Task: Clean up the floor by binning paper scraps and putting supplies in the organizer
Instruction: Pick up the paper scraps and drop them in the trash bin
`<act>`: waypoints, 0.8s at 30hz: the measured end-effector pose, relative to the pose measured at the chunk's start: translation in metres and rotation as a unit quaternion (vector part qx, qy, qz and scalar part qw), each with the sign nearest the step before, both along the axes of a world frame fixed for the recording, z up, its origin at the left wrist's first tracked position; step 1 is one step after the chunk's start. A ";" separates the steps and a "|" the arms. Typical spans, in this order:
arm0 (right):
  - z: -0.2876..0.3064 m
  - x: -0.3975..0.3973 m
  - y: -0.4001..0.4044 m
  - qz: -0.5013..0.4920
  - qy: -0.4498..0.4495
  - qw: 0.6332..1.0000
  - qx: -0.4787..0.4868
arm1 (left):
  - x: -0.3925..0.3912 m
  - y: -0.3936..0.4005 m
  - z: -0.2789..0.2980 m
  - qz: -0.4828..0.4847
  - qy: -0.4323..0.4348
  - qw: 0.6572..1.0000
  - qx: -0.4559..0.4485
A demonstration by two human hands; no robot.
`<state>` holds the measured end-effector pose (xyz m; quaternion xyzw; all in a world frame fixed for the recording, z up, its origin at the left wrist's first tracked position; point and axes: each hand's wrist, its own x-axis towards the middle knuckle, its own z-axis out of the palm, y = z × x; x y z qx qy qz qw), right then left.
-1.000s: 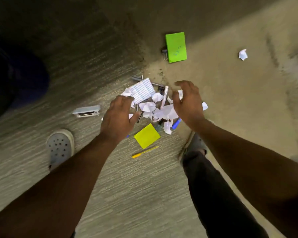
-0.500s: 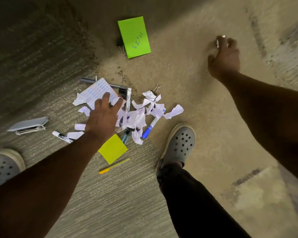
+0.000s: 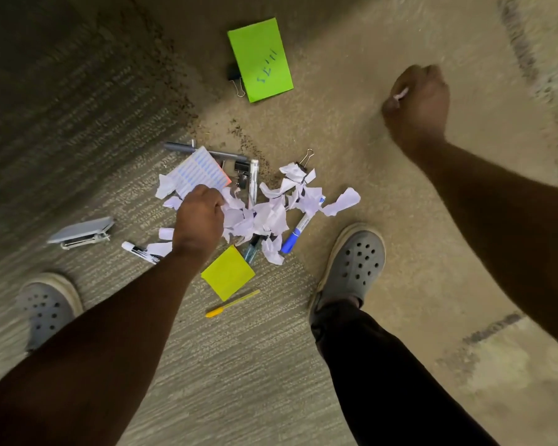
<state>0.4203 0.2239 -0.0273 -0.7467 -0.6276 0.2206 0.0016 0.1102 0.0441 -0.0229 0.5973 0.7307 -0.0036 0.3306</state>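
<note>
Since half a second ago, the right hand [image 3: 417,103] has closed from spread fingers into a fist around a small white paper scrap [image 3: 400,94], a sliver of which is showing at the thumb side. The left hand [image 3: 198,217] has curled over the pile of paper scraps [image 3: 271,214], its fingers bunching into the torn pieces at the pile's left edge. The carpeted floor [image 3: 239,365] is carrying everything. A green card [image 3: 260,59] is lying well beyond the pile, and a yellow sticky pad [image 3: 227,273] is sitting just beside the person's left forearm. A grey stapler [image 3: 83,232] is resting off to the left. A blue marker [image 3: 295,235] is poking out from under the scraps.
</note>
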 end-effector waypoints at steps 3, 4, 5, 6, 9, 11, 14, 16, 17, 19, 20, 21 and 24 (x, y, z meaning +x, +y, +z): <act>0.012 -0.038 -0.054 0.047 0.091 0.994 -0.038 | 0.000 -0.006 0.007 0.024 -0.010 1.000 0.005; 0.014 -0.049 -0.071 0.062 0.101 0.992 -0.053 | 0.001 -0.010 0.009 0.010 -0.009 1.000 0.014; 0.013 -0.059 -0.087 0.074 0.102 0.990 -0.068 | 0.003 -0.014 0.010 -0.005 -0.012 1.000 0.010; 0.012 -0.068 -0.101 0.086 0.102 0.987 -0.085 | 0.007 -0.017 0.011 -0.011 -0.023 1.000 -0.011; 0.005 -0.095 -0.135 0.116 0.096 0.980 -0.130 | 0.018 -0.016 0.011 -0.037 -0.038 0.995 -0.088; -0.001 -0.107 -0.149 0.143 0.060 0.976 -0.151 | 0.026 -0.014 0.006 -0.064 -0.028 0.990 -0.121; -0.009 -0.113 -0.159 0.159 0.042 0.968 -0.192 | 0.030 -0.013 -0.004 -0.072 -0.015 0.988 -0.137; -0.012 -0.114 -0.159 0.166 0.031 0.963 -0.209 | 0.028 -0.013 -0.009 -0.077 -0.025 0.991 -0.102; -0.012 -0.115 -0.158 0.170 0.024 0.962 -0.211 | 0.027 -0.012 -0.010 -0.081 -0.040 0.993 -0.082; -0.011 -0.117 -0.154 0.164 0.034 0.965 -0.201 | 0.024 -0.011 -0.011 -0.078 -0.064 0.993 -0.058; -0.010 -0.118 -0.152 0.160 0.045 0.967 -0.195 | 0.022 -0.010 -0.011 -0.067 -0.068 0.994 -0.051; -0.009 -0.119 -0.149 0.160 0.053 0.967 -0.192 | 0.020 -0.010 -0.010 -0.051 -0.073 0.995 -0.044; -0.003 -0.122 -0.142 0.140 0.068 0.969 -0.191 | 0.012 -0.011 -0.001 0.009 -0.102 0.994 -0.027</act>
